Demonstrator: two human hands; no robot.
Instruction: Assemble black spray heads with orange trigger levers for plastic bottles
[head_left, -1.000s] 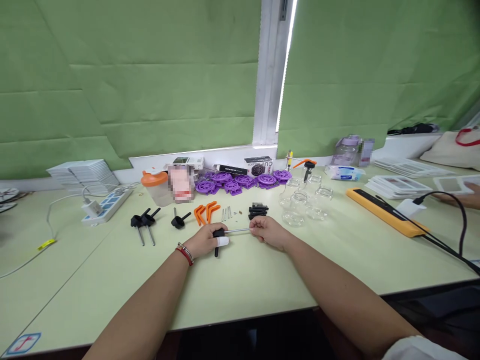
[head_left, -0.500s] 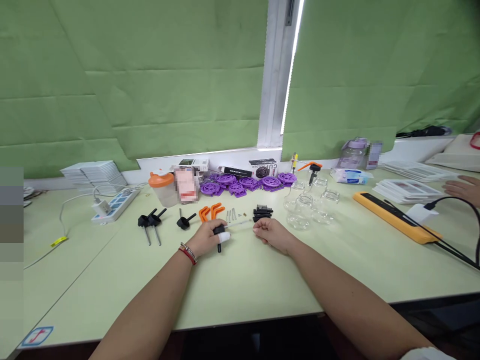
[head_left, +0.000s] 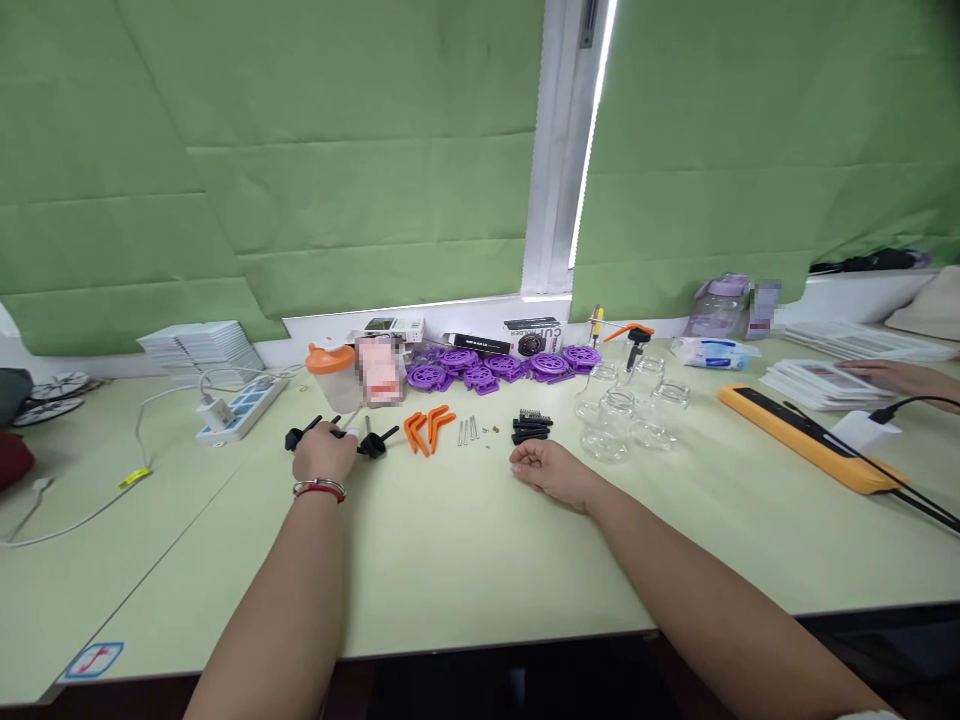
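Observation:
My left hand (head_left: 324, 455) is closed at the left, on a black plastic part with a thin metal rod, most of it hidden by the fingers. Under and beside it lie similar black parts (head_left: 294, 438). Just right of it is another black ring-shaped part with a handle (head_left: 373, 445). My right hand (head_left: 551, 470) rests on the table with its fingers curled; whether anything is inside them is hidden. Close above it are black sticks and springs (head_left: 531, 427). Between the hands lie orange angled pieces (head_left: 429, 430), metal screws (head_left: 468, 431) and tiny hardware (head_left: 491, 430).
Purple wheel-shaped parts (head_left: 480, 376) lie along the back, near an orange-lidded cup (head_left: 330, 375). Clear glass jars (head_left: 606, 435) stand right of my right hand. A white power strip (head_left: 244, 408) and an orange one (head_left: 810, 440) flank the area. Another person's hand (head_left: 892, 376) is far right.
My left hand has moved left with the black part, from the middle to the other black parts. My right hand stays almost in place. The view has shifted slightly.

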